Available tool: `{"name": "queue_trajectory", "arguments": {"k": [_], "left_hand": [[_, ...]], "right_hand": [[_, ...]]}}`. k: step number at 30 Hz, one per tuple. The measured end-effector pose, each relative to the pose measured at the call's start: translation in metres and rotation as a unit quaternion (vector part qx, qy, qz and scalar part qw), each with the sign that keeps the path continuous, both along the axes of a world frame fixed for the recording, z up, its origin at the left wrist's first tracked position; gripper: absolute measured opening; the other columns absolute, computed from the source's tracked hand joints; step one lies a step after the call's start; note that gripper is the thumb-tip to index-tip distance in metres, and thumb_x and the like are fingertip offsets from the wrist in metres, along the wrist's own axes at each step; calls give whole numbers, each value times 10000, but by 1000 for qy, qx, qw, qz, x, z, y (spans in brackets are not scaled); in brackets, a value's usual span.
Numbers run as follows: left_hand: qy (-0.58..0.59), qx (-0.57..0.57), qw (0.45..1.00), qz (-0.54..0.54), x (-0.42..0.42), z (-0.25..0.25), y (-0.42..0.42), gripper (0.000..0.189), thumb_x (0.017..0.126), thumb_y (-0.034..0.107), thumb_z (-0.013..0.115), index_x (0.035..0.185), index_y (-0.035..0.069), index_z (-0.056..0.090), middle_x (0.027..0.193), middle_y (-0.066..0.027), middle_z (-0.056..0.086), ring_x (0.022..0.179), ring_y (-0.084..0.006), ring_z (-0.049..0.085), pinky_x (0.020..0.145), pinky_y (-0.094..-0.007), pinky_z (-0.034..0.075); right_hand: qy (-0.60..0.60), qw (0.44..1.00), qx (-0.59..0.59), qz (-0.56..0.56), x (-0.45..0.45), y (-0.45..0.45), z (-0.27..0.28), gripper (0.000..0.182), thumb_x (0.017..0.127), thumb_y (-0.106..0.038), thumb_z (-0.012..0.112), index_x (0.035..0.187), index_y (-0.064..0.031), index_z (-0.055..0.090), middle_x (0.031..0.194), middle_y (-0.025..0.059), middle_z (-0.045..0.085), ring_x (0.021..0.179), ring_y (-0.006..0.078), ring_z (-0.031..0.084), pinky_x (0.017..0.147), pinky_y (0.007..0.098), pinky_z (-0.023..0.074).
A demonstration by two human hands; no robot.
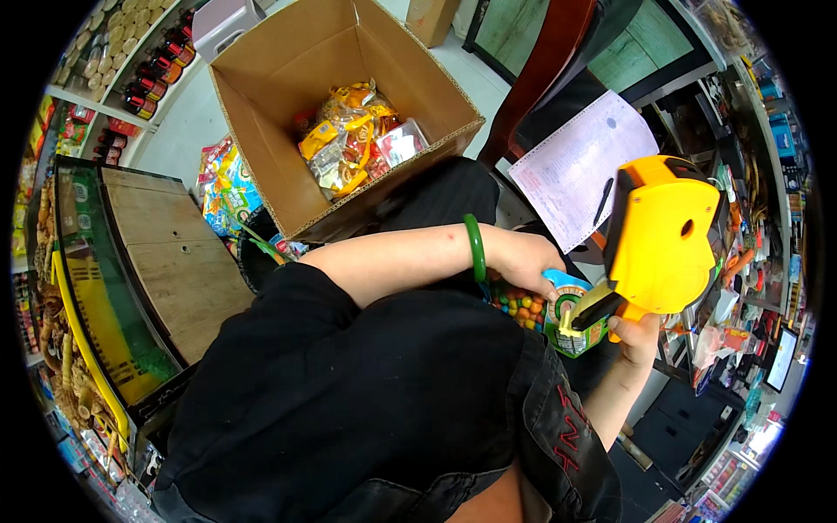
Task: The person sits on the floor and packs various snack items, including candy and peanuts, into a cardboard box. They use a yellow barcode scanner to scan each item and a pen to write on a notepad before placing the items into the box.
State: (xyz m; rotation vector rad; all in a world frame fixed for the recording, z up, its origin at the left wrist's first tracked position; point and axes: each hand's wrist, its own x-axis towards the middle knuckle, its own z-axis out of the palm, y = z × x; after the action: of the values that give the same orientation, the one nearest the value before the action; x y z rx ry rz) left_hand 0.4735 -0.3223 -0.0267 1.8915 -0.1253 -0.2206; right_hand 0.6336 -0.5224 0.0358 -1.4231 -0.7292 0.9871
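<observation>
A yellow and black handheld tool (664,245), probably a label gun, is held by its handle in my right hand (635,337). A pale yellowish strip shows along its black front end, which is over a blue and green printed pouch (592,337). My left hand (531,258), below a green bangle (475,248), grips the upper edge of that pouch. Round multicoloured sweets (523,307) show beside the pouch, under my left hand; whether they are part of the same package I cannot tell. Whether the tool's tip touches the pouch is unclear.
An open cardboard box (255,140) with packaged goods (356,144) stands ahead. Printed paper sheets (585,163) with a black pen (603,201) lie by a dark chair (536,78). Colourful packets (229,186) are left of the box. A wood-topped glass case (176,255) is at left; stocked shelves surround me.
</observation>
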Motion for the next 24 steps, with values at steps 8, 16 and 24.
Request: {"name": "queue_trajectory", "arguments": {"k": [8,16,24], "left_hand": [[120,-145,948,257,-28,-7,48,319,901,306,532,1074,44,592,898,-73,649,789,-123,611,698,-270,501],[-90,-512,759,392,-29,5,80,322,948,211,450,1206,22,486,1179,-78,556,1070,-176,527,936,-344,419],[-100,-548,748,360,-21,1,64,368,957,231,422,1258,19,408,1252,-93,503,1100,-199,517,968,-359,395]], "right_hand": [[-121,987,-62,-82,-3,-8,11,528,659,7,732,1142,-40,522,1076,36,556,997,176,513,877,323,396],[-98,990,-92,-43,-65,-2,-33,344,750,-16,643,1083,-17,557,1036,74,608,970,191,572,864,320,440],[-270,960,27,-67,-83,4,-77,327,759,-38,694,1053,-8,554,877,18,589,770,108,556,673,231,441]]}}
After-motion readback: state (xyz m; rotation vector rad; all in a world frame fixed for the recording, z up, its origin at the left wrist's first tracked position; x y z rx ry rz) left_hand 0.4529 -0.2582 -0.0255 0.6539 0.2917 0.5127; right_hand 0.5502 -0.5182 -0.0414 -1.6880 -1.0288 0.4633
